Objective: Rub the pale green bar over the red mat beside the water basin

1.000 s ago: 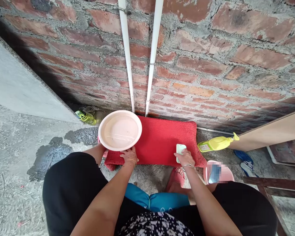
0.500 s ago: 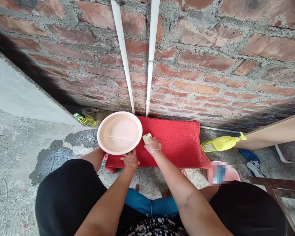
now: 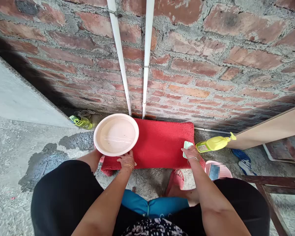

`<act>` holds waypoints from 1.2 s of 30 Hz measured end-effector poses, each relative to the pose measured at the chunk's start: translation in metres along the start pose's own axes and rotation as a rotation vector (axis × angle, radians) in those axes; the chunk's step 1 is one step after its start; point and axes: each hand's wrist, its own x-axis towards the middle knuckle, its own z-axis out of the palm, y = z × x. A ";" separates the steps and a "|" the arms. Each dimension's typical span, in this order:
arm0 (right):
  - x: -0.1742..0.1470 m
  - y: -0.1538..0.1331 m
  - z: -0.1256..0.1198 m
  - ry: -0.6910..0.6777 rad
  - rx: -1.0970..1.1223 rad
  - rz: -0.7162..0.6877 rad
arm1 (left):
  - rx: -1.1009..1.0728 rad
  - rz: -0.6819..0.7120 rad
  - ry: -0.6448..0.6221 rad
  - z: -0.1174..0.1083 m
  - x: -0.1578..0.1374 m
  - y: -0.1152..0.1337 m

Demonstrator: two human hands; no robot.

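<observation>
A red fabric mat [image 3: 162,144] covers a low support in front of me. On its left part stands a round pale pink basin [image 3: 135,134] with clear water in it. My left hand [image 3: 126,160] lies at the near side of the basin, fingers stretched, on or just above the mat; I cannot tell whether it touches the rim. Near the mat's right end, my right hand [image 3: 193,152] grips a flat, pale green rectangular piece [image 3: 187,144] with rounded corners. Its underside is hidden, so its exact kind does not show.
Right of the mat lies a yellow pump bottle [image 3: 215,143], with a pink tub [image 3: 227,170] nearer me and blue-and-white slippers [image 3: 244,162] beyond. A green bottle [image 3: 82,122] is at left. Behind rises a brick wall [image 3: 186,65] with two white pipes [image 3: 147,49].
My right hand has moved right across the mat with the green piece, from beside the basin to the mat's right end. My left hand stays by the basin. The view has shifted slightly.
</observation>
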 end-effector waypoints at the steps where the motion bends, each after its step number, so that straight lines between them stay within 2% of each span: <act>1: -0.001 -0.001 -0.001 0.004 0.003 0.007 | 0.001 0.001 -0.003 0.000 0.000 0.000; 4: -0.017 -0.028 0.005 0.011 -0.003 -0.065 | -0.004 0.005 -0.012 -0.001 0.000 0.000; 12: -0.099 -0.169 0.058 -0.076 -0.073 -0.527 | -0.011 0.010 0.005 -0.003 -0.002 0.000; 15: -0.113 -0.198 0.069 -0.102 -0.103 -0.619 | -0.021 0.015 0.002 -0.004 -0.003 0.000; 17: -0.112 -0.202 0.070 -0.101 -0.124 -0.637 | -0.021 0.014 -0.012 -0.005 -0.003 0.000; 19: -0.102 -0.196 0.066 -0.093 -0.147 -0.623 | -0.012 0.010 -0.017 -0.006 -0.003 0.001; 22: -0.077 -0.169 0.052 -0.079 -0.169 -0.541 | -0.004 0.014 -0.007 -0.006 -0.003 0.001; 28: -0.011 -0.075 0.005 -0.048 -0.158 -0.227 | -0.003 0.008 -0.015 -0.005 -0.002 0.001; 32: 0.014 -0.019 -0.015 -0.011 -0.134 -0.042 | 0.003 -0.005 -0.023 -0.006 -0.002 0.002; 34: 0.013 -0.009 -0.015 0.003 -0.124 -0.019 | 0.002 -0.007 -0.017 -0.006 -0.001 0.002; 36: 0.001 -0.016 -0.007 0.000 -0.110 -0.065 | -0.001 -0.006 -0.012 -0.006 -0.001 0.002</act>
